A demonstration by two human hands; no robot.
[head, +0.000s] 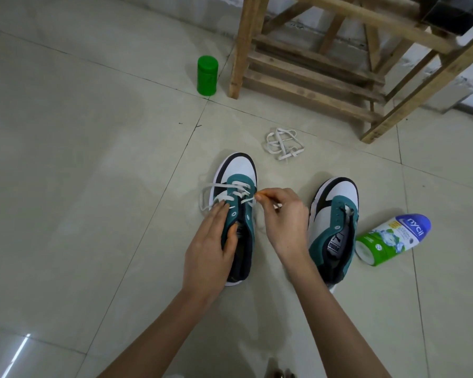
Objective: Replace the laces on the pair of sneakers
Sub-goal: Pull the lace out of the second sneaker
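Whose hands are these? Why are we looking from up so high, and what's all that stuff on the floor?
The camera sits on a person's head and looks down, so you see that person's own two hands. The left hand grips the side of one sneaker to steady it. The right hand pinches the end of the white lace that runs through it. The second sneaker stands beside it and looks almost bare of lace. On the tiled floor a loose lace lies in a pile and a powder bottle lies on its side. A green tub stands near a wooden frame.
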